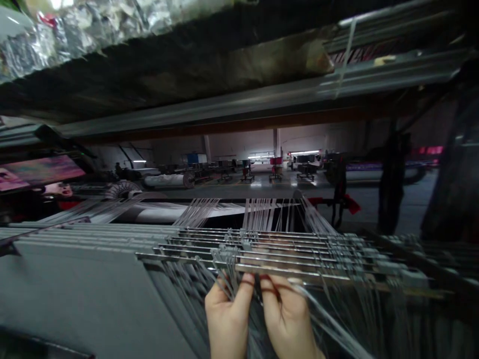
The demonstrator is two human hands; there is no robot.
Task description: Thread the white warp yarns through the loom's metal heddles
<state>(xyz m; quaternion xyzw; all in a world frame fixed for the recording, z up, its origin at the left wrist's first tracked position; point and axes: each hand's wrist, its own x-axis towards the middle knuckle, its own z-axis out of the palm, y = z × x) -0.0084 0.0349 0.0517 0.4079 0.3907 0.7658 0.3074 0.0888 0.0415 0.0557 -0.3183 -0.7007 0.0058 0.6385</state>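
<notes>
We've got our left hand [229,316] and right hand [287,316] side by side, curled at the near metal bar [279,271] (what they grasp, we can't tell), pale threads [198,212] fanning beyond its far side.

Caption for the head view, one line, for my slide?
Left hand and right hand side by side at the metal bars, pale threads stretching behind.

At six o'clock, the left hand [229,311] is bare, with a slim, uncovered wrist. Toward five o'clock, the right hand [286,311] is equally bare down to the wrist.
</notes>
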